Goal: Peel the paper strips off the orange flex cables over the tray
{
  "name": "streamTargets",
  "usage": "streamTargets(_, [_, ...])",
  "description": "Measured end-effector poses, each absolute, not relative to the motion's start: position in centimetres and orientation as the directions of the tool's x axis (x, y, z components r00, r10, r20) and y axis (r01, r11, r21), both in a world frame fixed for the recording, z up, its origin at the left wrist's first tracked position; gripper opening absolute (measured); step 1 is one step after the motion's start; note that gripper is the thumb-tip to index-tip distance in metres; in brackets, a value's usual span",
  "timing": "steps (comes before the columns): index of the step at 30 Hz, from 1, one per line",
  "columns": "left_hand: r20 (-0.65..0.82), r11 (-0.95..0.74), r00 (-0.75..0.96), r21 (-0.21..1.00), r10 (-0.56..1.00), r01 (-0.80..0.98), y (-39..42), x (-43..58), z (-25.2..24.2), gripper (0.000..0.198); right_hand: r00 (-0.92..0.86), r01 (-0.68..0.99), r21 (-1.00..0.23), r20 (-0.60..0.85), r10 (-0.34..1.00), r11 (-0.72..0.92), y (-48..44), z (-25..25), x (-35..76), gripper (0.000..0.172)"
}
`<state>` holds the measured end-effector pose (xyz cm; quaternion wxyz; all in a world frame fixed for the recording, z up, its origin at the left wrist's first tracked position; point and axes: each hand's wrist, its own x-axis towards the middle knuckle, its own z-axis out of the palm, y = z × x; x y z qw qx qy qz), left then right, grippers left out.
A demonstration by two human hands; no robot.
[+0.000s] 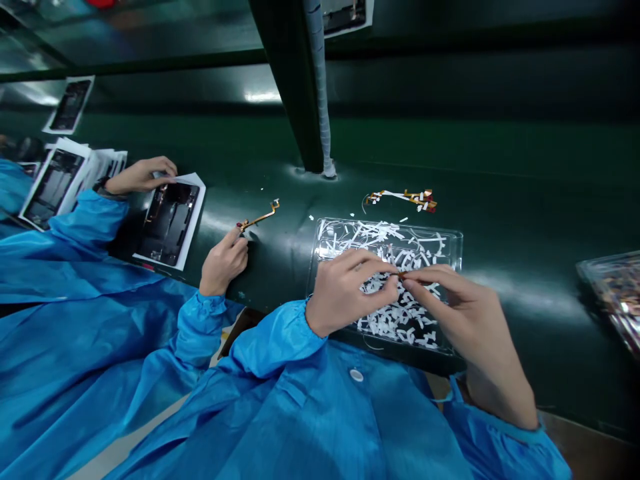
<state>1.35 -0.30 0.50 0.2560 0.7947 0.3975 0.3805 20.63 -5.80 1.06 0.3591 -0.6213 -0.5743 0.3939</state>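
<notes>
My left hand and my right hand meet above a clear plastic tray. Both are closed, thumb against fingers, pinching a small amber flex cable between them. Most of that cable is hidden by the fingertips. Many small white paper strips lie scattered in the tray beneath. Just behind the tray, a little pile of amber flex cables with white strips rests on the green table.
At left, a co-worker's hand touches another flex cable; their other hand is on a dark phone housing on white paper. More housings are stacked beyond. A post rises behind. A filled clear tray stands right.
</notes>
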Motion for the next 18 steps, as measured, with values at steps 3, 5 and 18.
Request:
streamTargets(3, [0.34, -0.523, 0.431, 0.734, 0.836, 0.434, -0.8, 1.9, 0.3, 0.011, -0.004, 0.453, -0.891, -0.034, 0.999, -0.029, -5.7, 1.3, 20.5, 0.013])
streamTargets(5, [0.294, -0.475, 0.433, 0.782, 0.852, 0.403, -0.7, 1.9, 0.2, 0.01, -0.022, 0.467, -0.884, -0.017, 1.0, -0.005, -5.7, 1.4, 20.5, 0.011])
streamTargets(18, [0.137, -0.312, 0.629, 0.934, 0.765, 0.175, 0.9, 0.2, 0.1, 0.015, -0.117, 0.394, -0.919, -0.075, 0.99, -0.023, -6.1, 1.4, 20.8, 0.008])
